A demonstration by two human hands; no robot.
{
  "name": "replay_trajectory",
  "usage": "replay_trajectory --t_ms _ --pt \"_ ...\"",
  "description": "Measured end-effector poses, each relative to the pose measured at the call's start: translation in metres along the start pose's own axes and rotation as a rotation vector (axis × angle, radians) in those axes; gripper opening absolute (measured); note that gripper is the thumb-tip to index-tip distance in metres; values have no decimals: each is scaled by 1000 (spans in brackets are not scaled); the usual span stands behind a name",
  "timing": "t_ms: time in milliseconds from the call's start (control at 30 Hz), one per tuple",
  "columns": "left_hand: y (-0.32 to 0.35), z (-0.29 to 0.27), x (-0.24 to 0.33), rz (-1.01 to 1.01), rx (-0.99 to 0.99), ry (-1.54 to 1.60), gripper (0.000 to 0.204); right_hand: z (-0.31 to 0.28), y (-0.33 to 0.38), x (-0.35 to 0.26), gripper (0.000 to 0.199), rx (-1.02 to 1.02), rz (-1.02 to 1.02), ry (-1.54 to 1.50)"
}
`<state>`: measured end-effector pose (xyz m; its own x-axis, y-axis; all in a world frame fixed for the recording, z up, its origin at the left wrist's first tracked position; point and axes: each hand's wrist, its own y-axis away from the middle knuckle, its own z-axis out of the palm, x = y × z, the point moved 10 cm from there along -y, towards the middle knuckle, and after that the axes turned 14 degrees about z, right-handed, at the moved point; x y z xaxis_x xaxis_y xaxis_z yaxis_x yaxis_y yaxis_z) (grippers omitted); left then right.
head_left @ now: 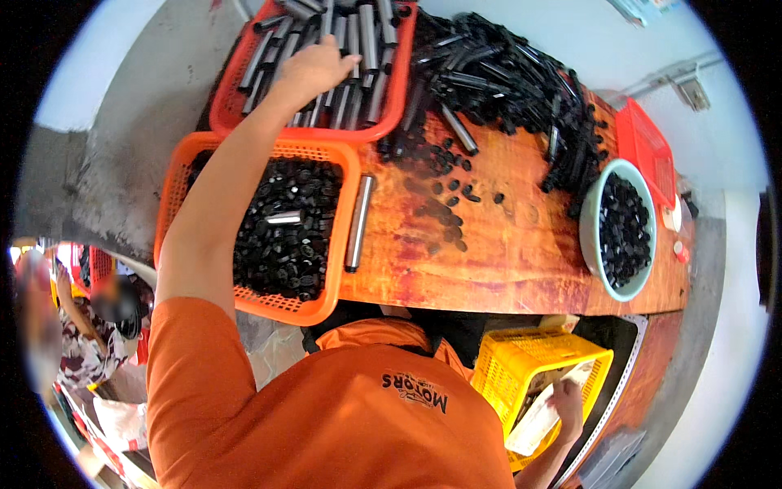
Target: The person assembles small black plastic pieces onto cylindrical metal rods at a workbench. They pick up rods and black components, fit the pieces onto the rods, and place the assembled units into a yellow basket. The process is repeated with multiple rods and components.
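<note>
My left hand (316, 68) reaches over a red basket (389, 121) filled with metal tubes (368, 39) that have black ends. Its thumb is spread away from the index finger, and the fingertips lie among the tubes; the other fingers are partly hidden. Low on the right, my right hand (568, 404) is inside the opening of a yellow crate (547, 349), against a crumpled whitish sheet or cloth (533, 424). Those fingers are small and partly hidden, so I cannot make out whether they grip it.
An orange basket (345, 204) holds black caps and one short tube. Beside it, a single tube (360, 224) lies on the wooden table (489, 269). Black pieces are heaped (505, 81) at the back. A pale bowl (596, 244) of black caps and a red tray (648, 151) stand right.
</note>
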<state>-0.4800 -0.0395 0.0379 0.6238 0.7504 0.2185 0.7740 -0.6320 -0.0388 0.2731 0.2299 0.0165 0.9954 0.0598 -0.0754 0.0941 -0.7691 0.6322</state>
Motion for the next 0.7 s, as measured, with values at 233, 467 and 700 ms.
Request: replay_trajectory --t_ms 233,467,700 --pt "-4 14 -36 28 113 202 57 13 83 -278 24 39 -853 -6" --pt "88 -77 0 224 349 445 37 11 132 -411 42 263 -1376 -131" --pt "180 -55 145 426 -265 894 25 7 181 -467 53 448 -1587 -25"
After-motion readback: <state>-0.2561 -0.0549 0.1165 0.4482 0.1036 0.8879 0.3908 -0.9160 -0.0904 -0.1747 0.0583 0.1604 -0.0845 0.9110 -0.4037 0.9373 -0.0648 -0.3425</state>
